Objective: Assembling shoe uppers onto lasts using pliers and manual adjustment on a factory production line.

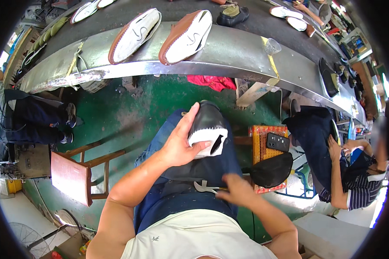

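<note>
My left hand (179, 144) is closed around a shoe (208, 118), black at the toe and white toward the opening, held above my knees. Its thumb presses on the white part, beside a dark slot. Across my lap, on dark cloth, lies a metal tool (205, 187) with a curved head, perhaps pincers or a hammer. Close by the tool's handle end is my right hand (240, 190), smeared by motion. Whether its fingers touch or grip that handle does not show.
Ahead runs a metal-edged bench (233, 47) carrying a brown-and-white shoe (188, 39) and several others. A wooden stool (71, 177) stands left. At right, a beaded seat (263, 149) bears a phone (278, 142) and a black piece (272, 169); beyond sits a co-worker (354, 185).
</note>
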The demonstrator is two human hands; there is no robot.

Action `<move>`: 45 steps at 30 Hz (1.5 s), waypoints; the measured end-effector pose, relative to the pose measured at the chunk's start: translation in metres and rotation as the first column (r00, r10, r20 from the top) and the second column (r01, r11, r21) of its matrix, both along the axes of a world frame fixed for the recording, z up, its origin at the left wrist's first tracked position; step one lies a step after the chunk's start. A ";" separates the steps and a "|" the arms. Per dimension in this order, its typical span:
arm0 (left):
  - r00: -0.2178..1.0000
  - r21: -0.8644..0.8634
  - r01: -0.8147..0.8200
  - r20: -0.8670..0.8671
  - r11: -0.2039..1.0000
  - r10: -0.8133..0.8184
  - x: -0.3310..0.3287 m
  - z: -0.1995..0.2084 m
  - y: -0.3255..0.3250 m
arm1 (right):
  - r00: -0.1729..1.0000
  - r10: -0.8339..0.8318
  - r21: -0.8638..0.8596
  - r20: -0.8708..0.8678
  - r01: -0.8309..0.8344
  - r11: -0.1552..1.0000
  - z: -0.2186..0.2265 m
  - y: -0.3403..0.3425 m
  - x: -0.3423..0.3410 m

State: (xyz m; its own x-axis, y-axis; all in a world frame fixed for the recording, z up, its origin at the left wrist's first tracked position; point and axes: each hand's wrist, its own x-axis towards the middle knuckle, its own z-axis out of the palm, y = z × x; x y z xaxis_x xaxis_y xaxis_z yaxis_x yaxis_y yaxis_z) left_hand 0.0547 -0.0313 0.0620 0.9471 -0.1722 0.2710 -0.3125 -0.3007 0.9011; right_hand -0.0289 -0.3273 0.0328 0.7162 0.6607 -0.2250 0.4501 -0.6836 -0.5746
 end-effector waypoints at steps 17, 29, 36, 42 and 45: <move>0.838 0.461 0.186 -0.535 0.868 0.105 0.038 -0.064 -0.040 | 0.302 -0.061 0.185 -0.951 0.718 0.671 0.004 -0.054 -0.018; 0.623 -0.177 0.181 -0.741 0.967 -0.252 -0.002 -0.059 -0.025 | 0.799 -0.203 0.051 -0.566 0.280 0.959 0.029 0.000 0.055; 0.658 -0.221 0.075 -0.722 0.972 -0.215 -0.062 -0.088 -0.019 | 0.982 -0.026 0.078 -0.185 0.041 0.996 0.017 0.008 0.049; 0.593 -0.552 -0.127 -0.708 0.824 -0.383 -0.074 -0.082 -0.023 | 0.971 0.126 -0.273 -0.203 -0.180 0.945 0.060 0.034 0.071; 0.492 -0.525 -0.414 -0.816 0.743 -0.302 -0.064 -0.080 -0.039 | 0.959 0.133 -0.237 -0.249 -0.194 0.952 0.041 0.037 0.061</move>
